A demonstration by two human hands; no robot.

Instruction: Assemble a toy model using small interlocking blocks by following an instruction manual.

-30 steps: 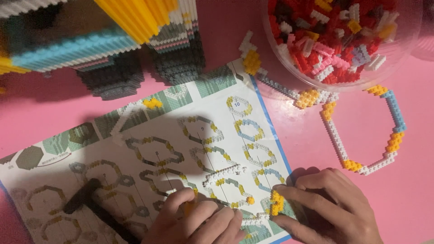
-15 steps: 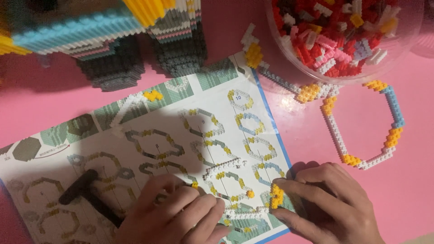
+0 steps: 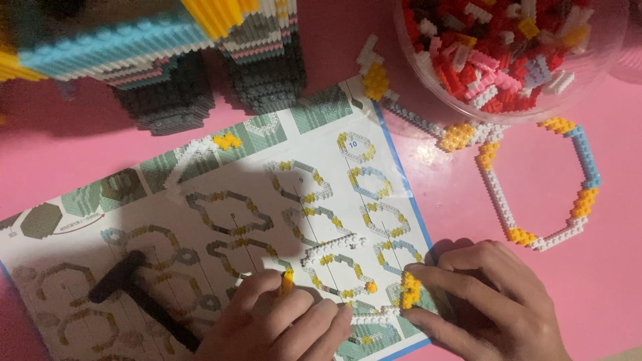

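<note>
- Head view: left hand (image 3: 281,324) pinching yellow brick piece (image 3: 287,282), fingers closed on it.
- Right hand (image 3: 488,301) closed on yellow-white brick strip (image 3: 401,297), pressed flat on instruction sheet (image 3: 200,220) for steadiness.

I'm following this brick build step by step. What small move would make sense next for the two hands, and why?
Probably press the small yellow brick, pinched in the left hand, onto the white strip that the right hand steadies by its yellow cluster. The strip lies unfinished on the instruction sheet, and both hands are already closed in on it.
</note>
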